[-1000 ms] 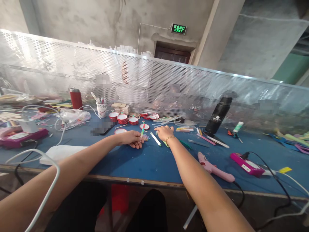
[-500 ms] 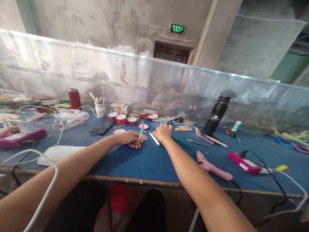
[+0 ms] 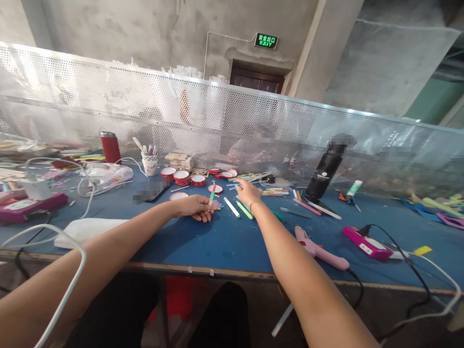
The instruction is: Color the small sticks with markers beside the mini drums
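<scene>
My left hand [image 3: 197, 209] is closed around the lower end of a small flat stick [image 3: 212, 194] with red and green bands, held upright. A little cluster of pastel bits [image 3: 217, 205] lies at its fingertips. My right hand [image 3: 249, 193] is stretched over the table with its fingers extended toward thin clear strips [image 3: 232, 186]; its underside is hidden. Between the hands lie a white marker [image 3: 232, 208] with a green end and a light green marker [image 3: 244, 210]. Behind the left hand sits a round red-rimmed white piece [image 3: 215, 189].
Stacked red-rimmed pieces [image 3: 181, 177], a pen cup [image 3: 149, 164] and a dark phone [image 3: 154, 191] stand or lie behind my left hand. A pink glue gun [image 3: 319, 249], purple power strip [image 3: 368, 244] and black bottle [image 3: 324, 174] are to the right. A perforated metal screen [image 3: 203, 116] closes the back.
My right hand has shifted back and slightly left, uncovering the light green marker beneath it. The left hand keeps the banded stick in the same place.
</scene>
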A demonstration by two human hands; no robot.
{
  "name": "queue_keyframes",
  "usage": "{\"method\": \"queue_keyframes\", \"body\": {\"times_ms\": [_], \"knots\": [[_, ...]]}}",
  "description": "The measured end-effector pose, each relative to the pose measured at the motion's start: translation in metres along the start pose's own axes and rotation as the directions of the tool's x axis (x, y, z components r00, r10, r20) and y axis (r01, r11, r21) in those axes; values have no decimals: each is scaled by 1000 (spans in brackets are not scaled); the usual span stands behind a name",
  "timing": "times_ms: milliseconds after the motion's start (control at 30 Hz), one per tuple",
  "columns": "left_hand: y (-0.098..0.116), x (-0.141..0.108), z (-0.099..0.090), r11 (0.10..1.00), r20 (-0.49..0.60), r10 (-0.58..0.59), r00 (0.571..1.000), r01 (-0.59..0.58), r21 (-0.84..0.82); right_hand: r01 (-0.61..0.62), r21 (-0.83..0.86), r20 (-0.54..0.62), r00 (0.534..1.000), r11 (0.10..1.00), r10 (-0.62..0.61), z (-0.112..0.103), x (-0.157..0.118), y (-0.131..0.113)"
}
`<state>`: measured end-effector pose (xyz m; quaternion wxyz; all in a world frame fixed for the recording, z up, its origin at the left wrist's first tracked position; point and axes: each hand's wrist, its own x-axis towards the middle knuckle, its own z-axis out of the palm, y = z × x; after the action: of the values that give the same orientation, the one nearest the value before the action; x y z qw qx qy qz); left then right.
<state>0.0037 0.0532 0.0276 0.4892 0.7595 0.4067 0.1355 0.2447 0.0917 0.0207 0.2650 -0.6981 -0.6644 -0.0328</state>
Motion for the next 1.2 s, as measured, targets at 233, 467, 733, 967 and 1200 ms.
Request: {"method": "queue_keyframes", "body": {"times_ms": [233, 467, 733, 967, 1200], "knots": [[-7, 4, -1, 999, 9, 8, 1000, -8, -41, -41, 103, 51, 998, 994, 36, 1, 5, 7], [-10, 6, -2, 999, 17, 14, 1000, -13, -50, -21, 102, 79, 997, 995, 13, 1, -1, 5], [-5, 3, 0, 1000, 3, 6, 1000, -5, -27, 10, 74, 51, 999, 997, -13, 14, -2, 5], [-4, 2, 0, 1000, 2, 0, 1000, 0, -27, 26, 28, 57, 998, 999, -28, 14, -3, 5], [-3, 1, 1, 999, -4, -9, 1000, 9, -35, 22, -10, 68, 997, 1000, -21, 12, -4, 3]]}}
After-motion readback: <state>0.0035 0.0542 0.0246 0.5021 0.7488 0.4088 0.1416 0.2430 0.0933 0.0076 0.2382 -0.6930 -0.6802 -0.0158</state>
